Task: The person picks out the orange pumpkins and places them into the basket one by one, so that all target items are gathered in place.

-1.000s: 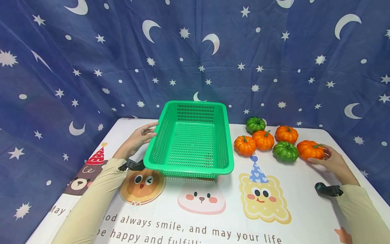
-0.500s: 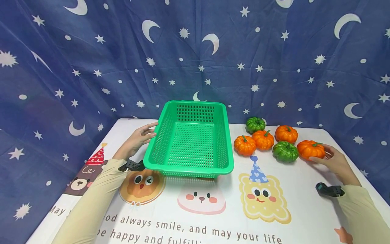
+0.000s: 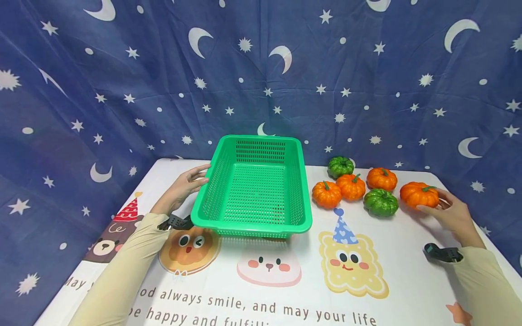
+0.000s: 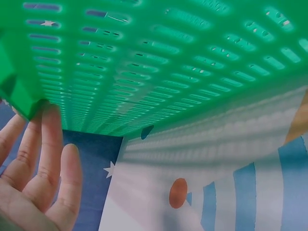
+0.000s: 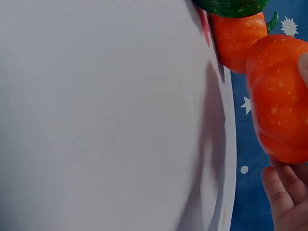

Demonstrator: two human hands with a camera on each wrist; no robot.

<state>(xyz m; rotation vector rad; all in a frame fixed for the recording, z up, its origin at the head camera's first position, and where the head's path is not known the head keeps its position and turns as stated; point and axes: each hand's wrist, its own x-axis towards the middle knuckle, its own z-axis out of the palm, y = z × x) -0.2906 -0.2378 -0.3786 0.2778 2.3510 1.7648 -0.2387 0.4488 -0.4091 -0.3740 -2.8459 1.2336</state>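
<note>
My right hand (image 3: 454, 215) grips an orange toy pumpkin (image 3: 418, 195) at the right of the table, thumb on the near side and fingers behind. In the right wrist view this pumpkin (image 5: 279, 101) is raised over the white tablecloth, its shadow below. On the left, the fairly straight fingers of my left hand (image 3: 183, 188) touch the side rim of a green plastic basket (image 3: 253, 229). The left wrist view shows those fingertips at the rim, beside the slotted basket wall (image 4: 120, 91). Nothing lies inside the basket.
Left of the held pumpkin sit a green pumpkin (image 3: 381, 203) and an orange pumpkin (image 3: 381, 179). Nearer the basket are two more orange pumpkins (image 3: 327, 194) and another green pumpkin (image 3: 340, 167). A blue star-patterned curtain (image 3: 244, 90) hangs behind the table.
My right hand has lifted the orange pumpkin slightly, up and a little rightward, away from the green one beside it. The left hand and basket stay in place.
</note>
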